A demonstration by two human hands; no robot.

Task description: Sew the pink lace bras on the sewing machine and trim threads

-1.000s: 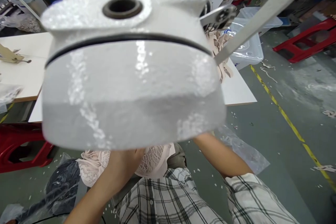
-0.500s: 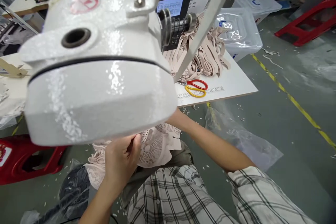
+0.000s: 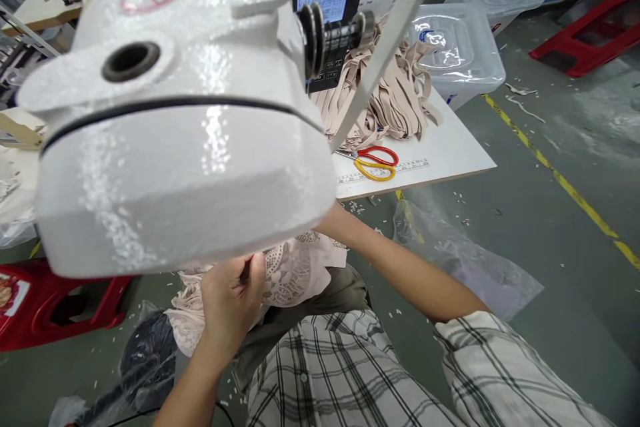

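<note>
Pale pink lace fabric (image 3: 295, 273) hangs over my lap, below the white head of a sewing machine (image 3: 190, 193). My left hand (image 3: 233, 300) pinches the lace's edge between thumb and bent fingers, just under the machine head. On the other side, my right forearm reaches in beneath the machine; that hand is hidden behind the head, so its fingers and whatever it touches do not show. The needle area is also covered by the machine head. More pink lace (image 3: 187, 327) is bunched to the left of my left wrist.
Scissors with red and yellow handles (image 3: 376, 163) lie by a printed ruler strip (image 3: 413, 165) on the white table (image 3: 463, 147). Behind them are a heap of beige straps (image 3: 395, 93) and a control screen (image 3: 325, 3). Lidded plastic bins (image 3: 453, 47) stand beyond; a red stool (image 3: 65, 303) is at left.
The view has shifted slightly, with the machine head sitting a little further left. My left hand keeps its pinch on the lace, which has moved a little under the machine.
</note>
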